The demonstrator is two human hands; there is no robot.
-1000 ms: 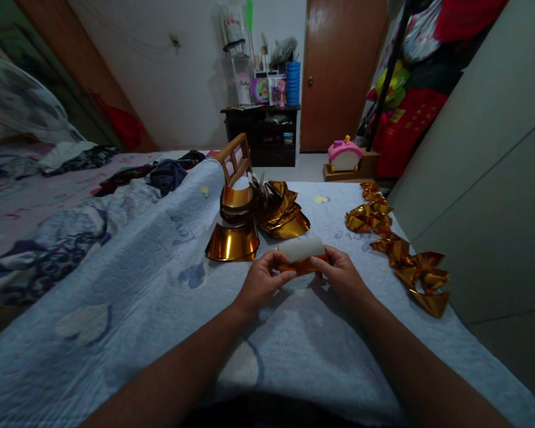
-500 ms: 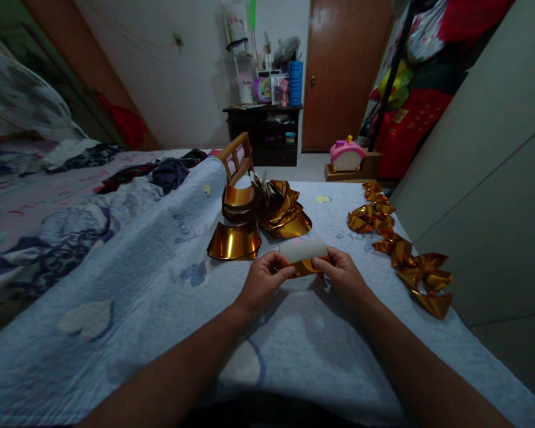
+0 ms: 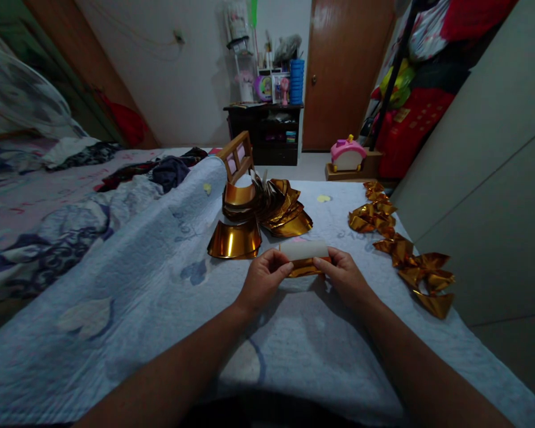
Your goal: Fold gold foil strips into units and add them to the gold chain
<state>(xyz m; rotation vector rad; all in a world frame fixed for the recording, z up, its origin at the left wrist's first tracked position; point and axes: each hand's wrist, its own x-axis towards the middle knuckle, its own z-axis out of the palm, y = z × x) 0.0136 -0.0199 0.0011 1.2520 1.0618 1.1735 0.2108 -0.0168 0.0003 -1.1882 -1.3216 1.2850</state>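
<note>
Between my two hands is a sheet of gold foil paper (image 3: 304, 267), its white back showing along the far side and a gold strip folded over along the near edge. My left hand (image 3: 266, 274) pinches its left end, thumb on the gold strip. At the other end my right hand (image 3: 344, 274) grips it the same way, thumb on top and fingers behind. The fingers behind the sheet are partly hidden. Just beyond my left hand lies a fan-shaped stack of gold foil sheets (image 3: 235, 239), touching a larger spread pile of gold foil sheets (image 3: 289, 214).
A row of folded gold foil pieces (image 3: 403, 252) runs along the right edge of the light blue quilt (image 3: 169, 351). A small wooden rail (image 3: 237, 156) stands behind the pile. Beyond are a pink toy (image 3: 348, 153) and a dark cabinet (image 3: 264, 139); a pale panel (image 3: 490, 190) borders the right.
The near gold strip of the sheet looks flatter and straighter between my thumbs. Both hands keep their hold and have hardly moved.
</note>
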